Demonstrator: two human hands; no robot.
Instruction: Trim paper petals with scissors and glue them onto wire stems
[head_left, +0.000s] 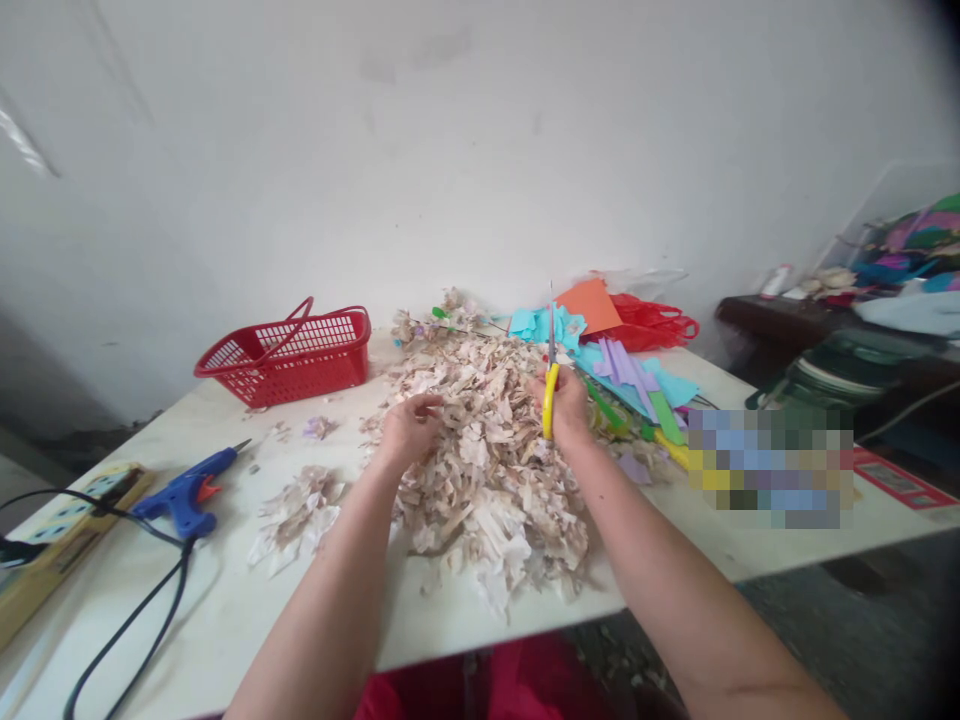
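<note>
Yellow-handled scissors (550,402) stood in the right hand (571,408) above a heap of pale, papery scraps (480,450).

The scraps, spread over the middle of the white table (225,610), looked feather-light, dry and fragile, likely to crumple under pressure and best taken by a loose pinch at an edge; the scissors seemed stiff and firm, with the yellow loops the natural hold. The right hand was closed around those loops at the heap's right side, blades pointing up and away toward the wall. The left hand (411,428) curled at the heap's left edge, fingers bent inward; whether they pinched a scrap could not be told. Both forearms reached forward, converging.
</note>
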